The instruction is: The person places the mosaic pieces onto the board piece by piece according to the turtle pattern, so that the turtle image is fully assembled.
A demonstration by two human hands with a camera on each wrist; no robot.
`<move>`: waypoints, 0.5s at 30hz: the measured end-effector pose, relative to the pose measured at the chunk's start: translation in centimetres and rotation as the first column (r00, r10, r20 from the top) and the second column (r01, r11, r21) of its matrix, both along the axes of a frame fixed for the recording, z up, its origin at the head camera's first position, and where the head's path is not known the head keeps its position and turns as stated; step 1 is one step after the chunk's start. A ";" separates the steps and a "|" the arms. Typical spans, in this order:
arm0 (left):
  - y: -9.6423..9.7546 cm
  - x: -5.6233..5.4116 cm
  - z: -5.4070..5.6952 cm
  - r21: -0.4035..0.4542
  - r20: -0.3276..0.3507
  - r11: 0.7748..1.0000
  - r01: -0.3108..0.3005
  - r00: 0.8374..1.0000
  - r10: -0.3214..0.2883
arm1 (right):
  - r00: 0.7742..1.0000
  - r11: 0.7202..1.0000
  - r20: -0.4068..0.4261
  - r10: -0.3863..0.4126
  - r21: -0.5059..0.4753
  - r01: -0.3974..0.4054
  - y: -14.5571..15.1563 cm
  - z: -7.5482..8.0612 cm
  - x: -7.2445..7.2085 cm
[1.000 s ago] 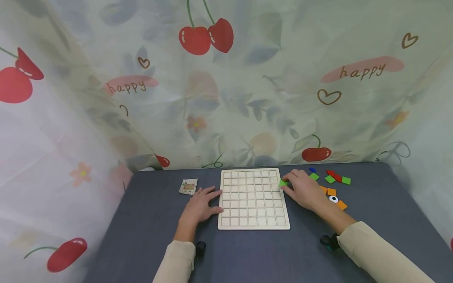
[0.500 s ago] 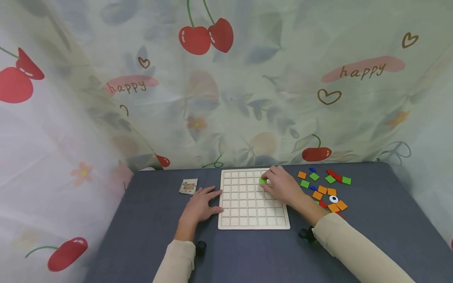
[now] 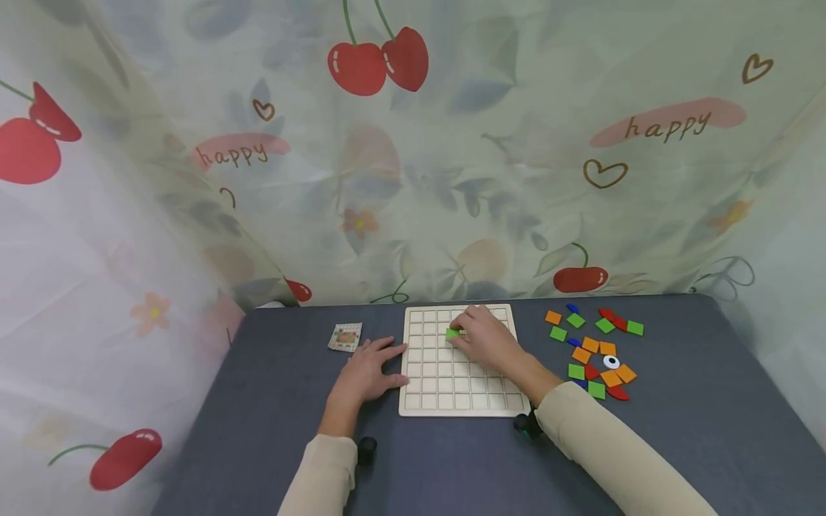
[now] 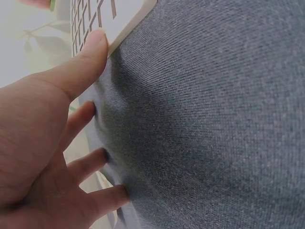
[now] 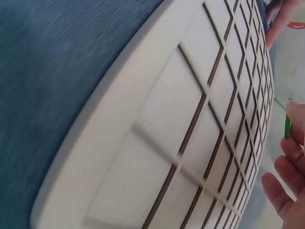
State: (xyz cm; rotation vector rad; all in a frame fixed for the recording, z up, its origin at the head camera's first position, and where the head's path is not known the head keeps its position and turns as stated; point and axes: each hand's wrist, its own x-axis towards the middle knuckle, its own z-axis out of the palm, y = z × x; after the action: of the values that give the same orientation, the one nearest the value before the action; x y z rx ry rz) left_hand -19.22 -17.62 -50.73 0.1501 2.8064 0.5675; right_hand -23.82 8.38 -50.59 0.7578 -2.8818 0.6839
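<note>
A pale wooden grid board (image 3: 464,405) with square recesses lies on the dark tabletop. Over its upper middle, my right hand (image 3: 485,340) pinches a green square tile (image 3: 452,335) between thumb and fingers. In the right wrist view the same tile (image 5: 288,121) shows edge-on, held close above the grid. My left hand (image 3: 368,373) rests at the board's left edge with fingers spread, thumb and index fingertip at the rim. The left wrist view shows that thumb (image 4: 90,52) against the board's border and the other fingertips down on the cloth.
Right of the board lie loose green tiles (image 3: 576,320), orange tiles (image 3: 590,345), red pieces (image 3: 617,393), blue pieces (image 3: 573,308) and a white eye-like disc (image 3: 611,362). A small patterned card (image 3: 345,337) lies left of the board. A printed curtain (image 3: 439,179) hangs behind the table.
My right hand has carried the green tile leftward from the board's right edge to over its upper middle, uncovering more loose pieces. The left hand stays at the board's left edge.
</note>
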 end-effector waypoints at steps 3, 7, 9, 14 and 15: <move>0.1 -0.1 -0.1 -0.007 0.010 1.000 -0.005 1.000 0.006 | 1.000 1.000 0.023 -0.001 -0.006 0.001 -0.9 -0.2 -0.1; 0.1 -0.2 -0.3 -0.013 0.013 1.000 -0.007 1.000 0.007 | 0.999 1.000 0.051 -0.011 -0.016 0.012 -2.0 -0.5 -0.2; 0.1 -0.3 -0.3 -0.014 0.009 1.000 -0.004 1.000 0.004 | 0.998 1.000 0.061 -0.018 -0.015 0.019 -2.5 -0.6 -0.3; 0.1 -0.4 -0.3 -0.021 0.004 1.000 -0.002 1.000 0.002 | 0.995 0.999 0.094 -0.024 -0.019 0.026 -3.8 -1.0 -0.7; 0.1 -0.4 -0.3 -0.024 0.008 1.000 -0.003 1.000 0.003 | 0.994 0.999 0.103 -0.027 -0.023 0.029 -4.0 -1.0 -0.8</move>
State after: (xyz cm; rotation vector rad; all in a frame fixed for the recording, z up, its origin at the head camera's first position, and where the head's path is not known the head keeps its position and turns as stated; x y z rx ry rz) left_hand -19.62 -17.54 -50.99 0.1390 2.8051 0.5338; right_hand -24.62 4.37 -51.60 0.6976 -2.9638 0.7750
